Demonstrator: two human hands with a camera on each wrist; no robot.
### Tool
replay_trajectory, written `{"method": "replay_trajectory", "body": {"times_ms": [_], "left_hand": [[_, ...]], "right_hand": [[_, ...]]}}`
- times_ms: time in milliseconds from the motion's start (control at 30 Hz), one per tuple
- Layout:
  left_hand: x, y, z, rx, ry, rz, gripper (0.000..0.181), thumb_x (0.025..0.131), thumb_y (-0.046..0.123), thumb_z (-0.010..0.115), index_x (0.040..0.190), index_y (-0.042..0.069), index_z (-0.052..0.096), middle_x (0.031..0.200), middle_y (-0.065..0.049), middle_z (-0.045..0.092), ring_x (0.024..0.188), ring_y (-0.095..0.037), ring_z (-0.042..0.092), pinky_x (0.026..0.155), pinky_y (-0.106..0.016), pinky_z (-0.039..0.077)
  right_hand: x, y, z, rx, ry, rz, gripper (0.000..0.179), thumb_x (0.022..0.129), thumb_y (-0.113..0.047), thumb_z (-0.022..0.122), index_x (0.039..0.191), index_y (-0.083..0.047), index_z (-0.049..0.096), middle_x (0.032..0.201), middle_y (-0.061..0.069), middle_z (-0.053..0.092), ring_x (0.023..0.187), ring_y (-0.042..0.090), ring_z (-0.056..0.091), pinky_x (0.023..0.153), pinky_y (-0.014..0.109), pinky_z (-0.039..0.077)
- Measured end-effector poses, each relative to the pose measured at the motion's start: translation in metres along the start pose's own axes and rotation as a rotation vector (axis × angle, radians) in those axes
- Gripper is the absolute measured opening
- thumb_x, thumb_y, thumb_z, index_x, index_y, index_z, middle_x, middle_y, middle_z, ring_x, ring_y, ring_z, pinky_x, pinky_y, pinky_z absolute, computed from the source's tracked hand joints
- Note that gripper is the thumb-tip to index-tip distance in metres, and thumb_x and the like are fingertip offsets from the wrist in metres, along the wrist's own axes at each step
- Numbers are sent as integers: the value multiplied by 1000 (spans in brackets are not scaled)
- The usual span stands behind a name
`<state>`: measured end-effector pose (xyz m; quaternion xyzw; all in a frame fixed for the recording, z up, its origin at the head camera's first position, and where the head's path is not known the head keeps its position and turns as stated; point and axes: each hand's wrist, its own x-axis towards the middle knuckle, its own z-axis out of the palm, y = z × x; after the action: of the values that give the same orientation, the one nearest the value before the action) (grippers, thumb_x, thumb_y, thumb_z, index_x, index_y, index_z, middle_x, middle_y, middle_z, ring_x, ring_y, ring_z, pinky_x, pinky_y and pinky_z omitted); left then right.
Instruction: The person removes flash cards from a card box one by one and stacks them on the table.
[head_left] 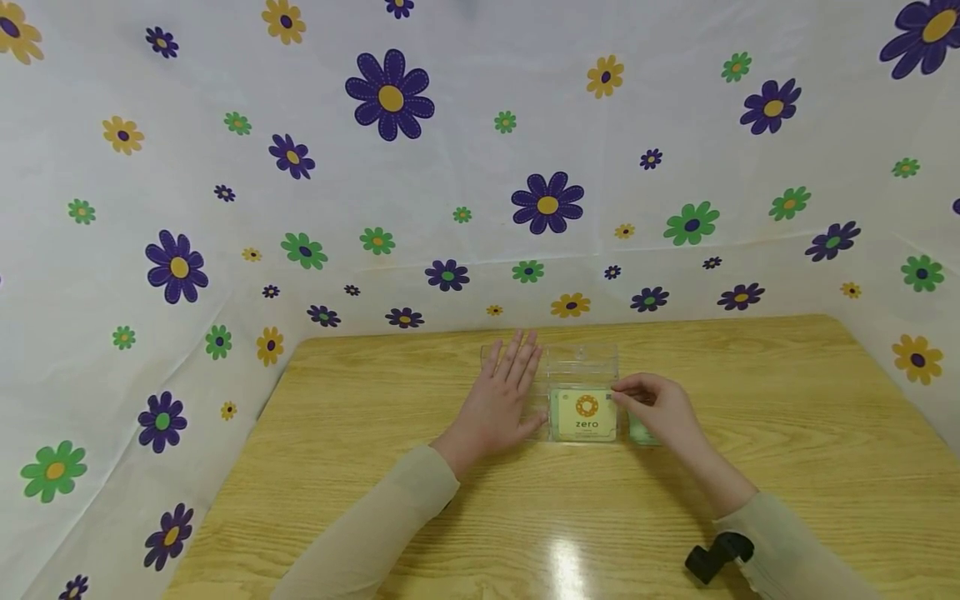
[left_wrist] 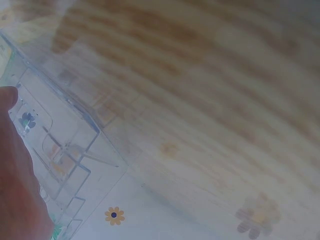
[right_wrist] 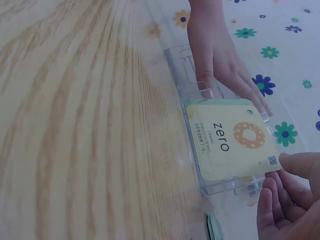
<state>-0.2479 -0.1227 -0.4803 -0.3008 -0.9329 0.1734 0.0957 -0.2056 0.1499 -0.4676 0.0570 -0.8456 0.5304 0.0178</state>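
Under left hand (head_left: 501,406), fingers straight, clear case (head_left: 581,365) may slide if right hand (head_left: 663,410), fingers clamped on zero card (head_left: 585,421), tugs.

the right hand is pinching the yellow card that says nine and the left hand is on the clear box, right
Not quite: the yellow card says "zero", not nine, as the right wrist view shows. The right hand pinches it, and the left hand is on the clear box.

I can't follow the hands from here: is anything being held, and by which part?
The right hand pinches the zero card by its corner beside the QR code; the left hand rests on the clear case.
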Motion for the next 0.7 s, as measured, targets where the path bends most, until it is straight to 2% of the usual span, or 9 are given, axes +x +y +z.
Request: {"method": "replay_trajectory", "body": {"times_ms": [233,700], "left_hand": [[-1,0,0,-7,10,1,100,106,71,34,170,2,1,180,-17,-5,168,-36,0,137,-54,5],[-2,-1,4,31,36,10,102,104,74,34,171,3,4,180,-17,3,168,-37,4,137,-53,8]], "right_hand": [[-2,-1,2,-11,10,20,20,99,-9,75,113,6,76,108,22,78,83,2,64,74,15,55],[-1,6,9,-45,63,14,17,97,-7,77,110,4,77,99,16,78,78,0,62,72,15,54]]}}
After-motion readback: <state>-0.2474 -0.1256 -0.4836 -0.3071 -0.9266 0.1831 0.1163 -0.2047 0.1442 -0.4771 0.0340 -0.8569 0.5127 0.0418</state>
